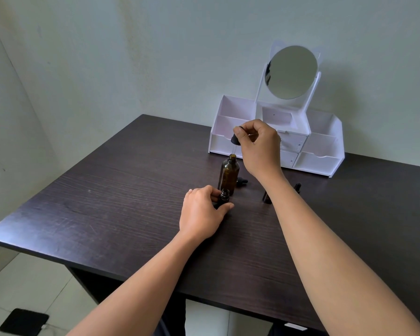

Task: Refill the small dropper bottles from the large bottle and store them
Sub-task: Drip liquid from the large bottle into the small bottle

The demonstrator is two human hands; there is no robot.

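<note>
Amber glass large bottle [229, 174] (uncapped): R hand [258, 141] pinches rubber-bulb dropper [235, 139] above; L hand [201, 212] grips small bottle [224, 195].

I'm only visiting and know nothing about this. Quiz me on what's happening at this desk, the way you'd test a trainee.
1. True or false: the large amber bottle stands uncapped on the dark table.
2. What does the right hand pinch above that bottle? A) a dropper B) a funnel C) a spoon
3. Which hand holds the small dropper bottle on the table?

Key: 1 true; 2 A; 3 the left hand.
</note>
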